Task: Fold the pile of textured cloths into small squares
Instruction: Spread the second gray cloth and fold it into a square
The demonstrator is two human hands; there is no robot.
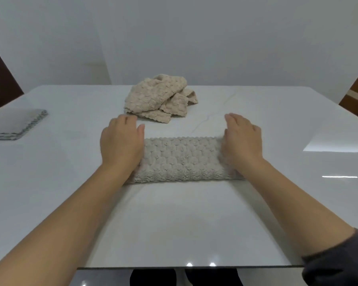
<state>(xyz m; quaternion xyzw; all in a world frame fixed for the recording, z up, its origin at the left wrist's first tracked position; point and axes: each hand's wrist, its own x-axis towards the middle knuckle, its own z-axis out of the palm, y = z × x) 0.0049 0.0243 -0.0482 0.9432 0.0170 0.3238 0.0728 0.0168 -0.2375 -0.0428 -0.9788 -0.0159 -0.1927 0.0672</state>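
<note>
**Both hands flat on the ends of a half-folded beige cloth**

A beige textured cloth lies on the white table, folded into a long strip that runs left to right. Its scalloped edge faces away from the person and its rounded fold faces toward them.

The left hand lies palm down over the cloth's left end and covers it. Its fingers are straight and close together, holding nothing. They reach past the cloth's far edge, and the thumb lies along that edge at the left corner.

The right hand rests the same way on the cloth's right end. Its fingers are straight and together, gripping nothing, and they also extend beyond the far edge. Whether these fingertips touch the table or hover just above it cannot be told. The middle of the cloth shows bare between the two hands.

Beyond the cloth's far edge, a little left of its middle, sits the loose pile of beige cloths. The pile is crumpled, and its near edge is just beside the left fingertips.

Well off to the cloth's left, and somewhat farther back, a neat stack of grey folded cloths lies flat. A dark grey sleeve covers the right forearm, nearer the person than the cloth.
</note>
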